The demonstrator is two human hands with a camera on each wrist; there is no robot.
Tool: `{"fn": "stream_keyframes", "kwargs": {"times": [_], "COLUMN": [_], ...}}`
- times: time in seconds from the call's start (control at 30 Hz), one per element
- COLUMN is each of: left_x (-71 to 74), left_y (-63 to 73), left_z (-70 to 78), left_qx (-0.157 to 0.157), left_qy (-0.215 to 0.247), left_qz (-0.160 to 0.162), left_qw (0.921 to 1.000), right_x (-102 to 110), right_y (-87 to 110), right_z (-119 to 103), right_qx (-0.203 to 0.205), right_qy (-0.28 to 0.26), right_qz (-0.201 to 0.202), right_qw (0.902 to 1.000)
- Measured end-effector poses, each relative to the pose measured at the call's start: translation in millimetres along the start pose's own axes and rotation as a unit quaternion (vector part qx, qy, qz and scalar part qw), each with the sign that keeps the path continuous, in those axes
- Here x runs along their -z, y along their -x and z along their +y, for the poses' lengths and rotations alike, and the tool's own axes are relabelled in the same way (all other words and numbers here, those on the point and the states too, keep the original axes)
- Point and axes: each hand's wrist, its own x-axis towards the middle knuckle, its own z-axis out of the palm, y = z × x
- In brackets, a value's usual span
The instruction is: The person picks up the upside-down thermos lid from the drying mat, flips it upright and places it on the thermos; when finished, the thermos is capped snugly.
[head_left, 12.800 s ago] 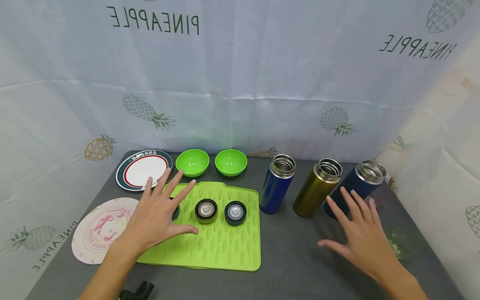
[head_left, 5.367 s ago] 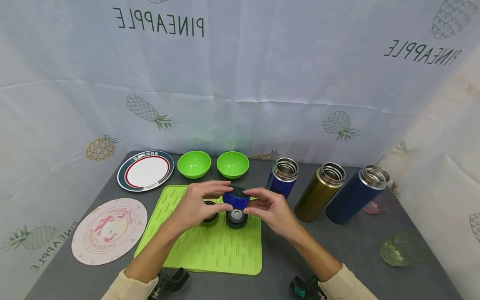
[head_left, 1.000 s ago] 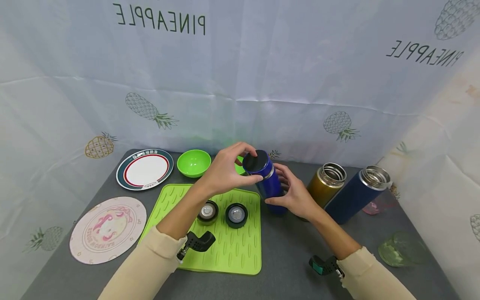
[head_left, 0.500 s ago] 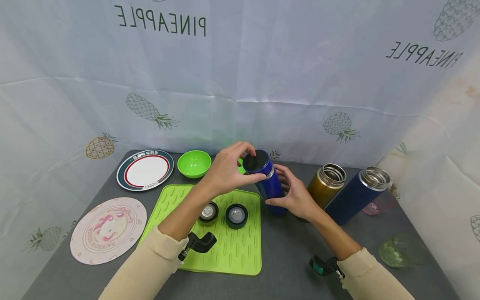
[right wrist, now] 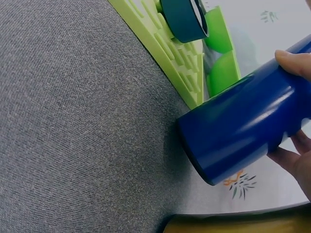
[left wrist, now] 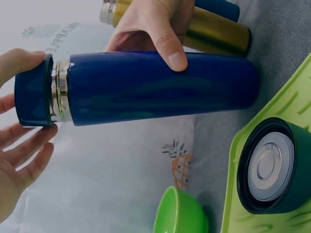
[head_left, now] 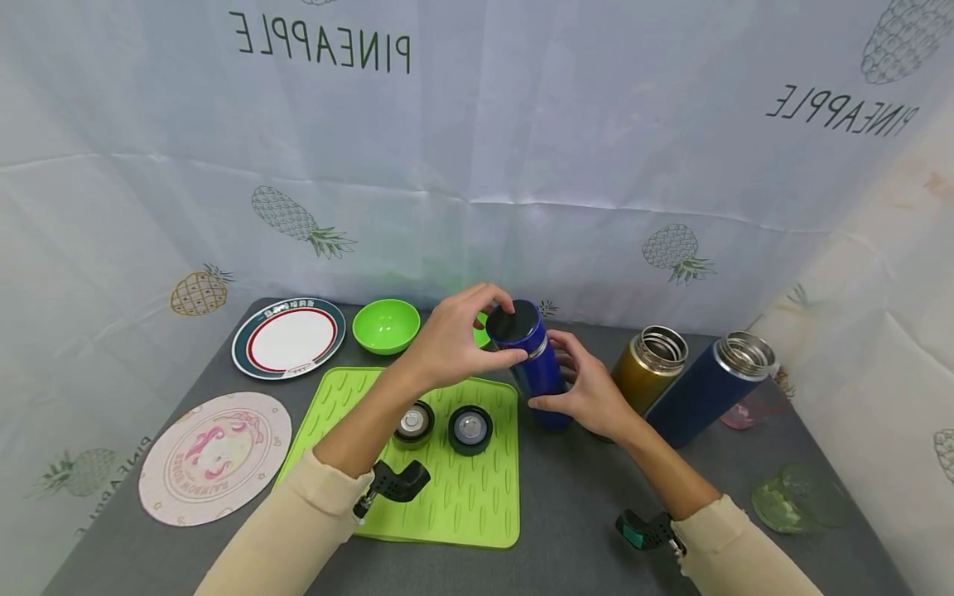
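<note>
The left hand (head_left: 458, 338) grasps the black-topped blue screw lid (head_left: 514, 323), thumb on the near side and fingers at the far side. The lid sits on the mouth of the blue vacuum bottle (head_left: 542, 381); a band of the stainless-steel neck (left wrist: 61, 92) is exposed between lid and body. The right hand (head_left: 585, 387) grasps the bottle body from the right, thumb on the near side. The bottle is located just right of the lime-green drying mat (head_left: 469, 505), its top leaning left. Contact between its base and the gray table (head_left: 574, 521) cannot be confirmed.

Two lids rest inner side up on the mat: an olive-sided lid (head_left: 412, 422) at left, partly covered by the left forearm, and a dark lid (head_left: 470, 428) at right. Right of the blue bottle stand an uncapped gold bottle (head_left: 641, 377) and, farther right, an uncapped navy bottle (head_left: 693, 397).

A green bowl (head_left: 386, 327) is at the far edge; a second green bowl (head_left: 482, 331) is mostly hidden behind the left hand. A teal-rimmed plate (head_left: 291, 338) lies far left, with a pink unicorn-printed disc (head_left: 216, 459) nearer. A clear glass (head_left: 786, 501) is at near right.
</note>
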Motion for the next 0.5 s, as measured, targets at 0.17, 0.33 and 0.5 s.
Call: {"fn": "stream_keyframes", "kwargs": {"times": [0.17,0.33,0.5], "left_x": [2.4,3.1,-1.0], "left_y": [1.2,2.7,2.9], "left_z": [-2.0,-2.3,-3.4], "left_qx": [-0.004,0.001,-0.004], "left_qy": [-0.001,-0.006,-0.007], "left_qz": [-0.013,-0.017,-0.037], "left_qw": [0.9999,0.9998,0.9993], "right_x": [-0.5,-0.8,-1.5], "right_y": [0.0,0.2,-0.1], "right_z": [-1.5,-1.4,-0.4], "right_qx": [0.011,0.018,0.020], "right_qy": [0.000,0.004,0.004], "right_qz": [-0.001,-0.002,-0.003], "right_qw": [0.9999,0.9998,0.9998]}}
